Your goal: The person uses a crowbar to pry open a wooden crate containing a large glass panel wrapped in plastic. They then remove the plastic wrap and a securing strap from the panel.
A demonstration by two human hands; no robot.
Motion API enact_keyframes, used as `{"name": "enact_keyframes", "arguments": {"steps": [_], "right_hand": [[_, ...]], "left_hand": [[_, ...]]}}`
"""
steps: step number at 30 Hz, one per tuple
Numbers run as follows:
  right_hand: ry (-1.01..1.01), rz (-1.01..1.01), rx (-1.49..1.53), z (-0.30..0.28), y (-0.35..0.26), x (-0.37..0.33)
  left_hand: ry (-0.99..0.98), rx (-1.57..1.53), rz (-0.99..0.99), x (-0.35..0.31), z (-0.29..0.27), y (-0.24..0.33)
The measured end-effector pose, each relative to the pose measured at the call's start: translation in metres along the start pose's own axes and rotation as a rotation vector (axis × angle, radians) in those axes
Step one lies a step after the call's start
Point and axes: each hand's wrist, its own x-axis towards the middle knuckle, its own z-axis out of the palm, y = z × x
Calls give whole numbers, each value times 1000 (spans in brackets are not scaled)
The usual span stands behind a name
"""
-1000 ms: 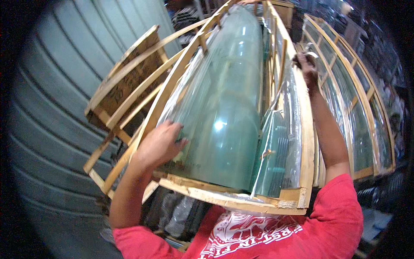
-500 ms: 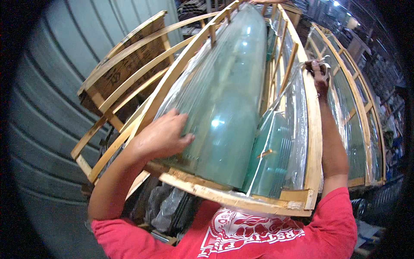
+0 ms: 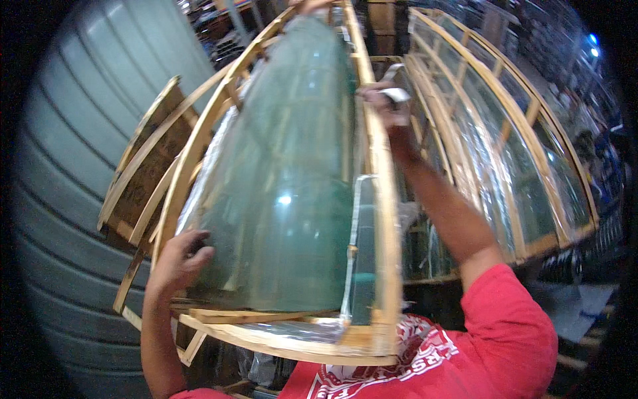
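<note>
A long stack of curved greenish glass sheets (image 3: 279, 159) lies in an open wooden crate (image 3: 286, 349) in front of me, its near end by my chest. My left hand (image 3: 183, 256) is curled at the glass's left edge, beside the crate's left rail; what its fingers close on is hidden. My right hand (image 3: 389, 106), smeared by motion, is wrapped over the crate's right rail. A loose white strip (image 3: 397, 94) shows at that hand. A white cord (image 3: 352, 249) runs down the glass's right side. At the far end, another person's hand (image 3: 312, 6) touches the crate or glass.
More wooden frames with wrapped curved glass (image 3: 525, 179) stand on the right. To the left are a brown panel in slats (image 3: 149, 159) and a corrugated metal wall (image 3: 73, 199). Clear plastic sheeting (image 3: 212, 173) lines the crate's left side.
The crate, the glass and both my hands sit further left in view. The glass now lies nearer the crate's right rail. My left hand is lower, its thumb and fingers more visible.
</note>
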Motion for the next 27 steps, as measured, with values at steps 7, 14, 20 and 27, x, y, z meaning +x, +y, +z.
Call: {"name": "enact_keyframes", "arguments": {"steps": [7, 14, 20, 27], "right_hand": [[-115, -13, 11, -19, -35, -25], [-194, 147, -74, -108, -37, -95], [-270, 476, -309, -195, 29, -254], [-1590, 918, -720, -343, 161, -448]], "left_hand": [[-80, -118, -309, 2, 1, 19], [178, 272, -258, 3, 40, 32], [239, 188, -200, 0, 39, 28], [284, 221, -210, 2, 43, 38]]}}
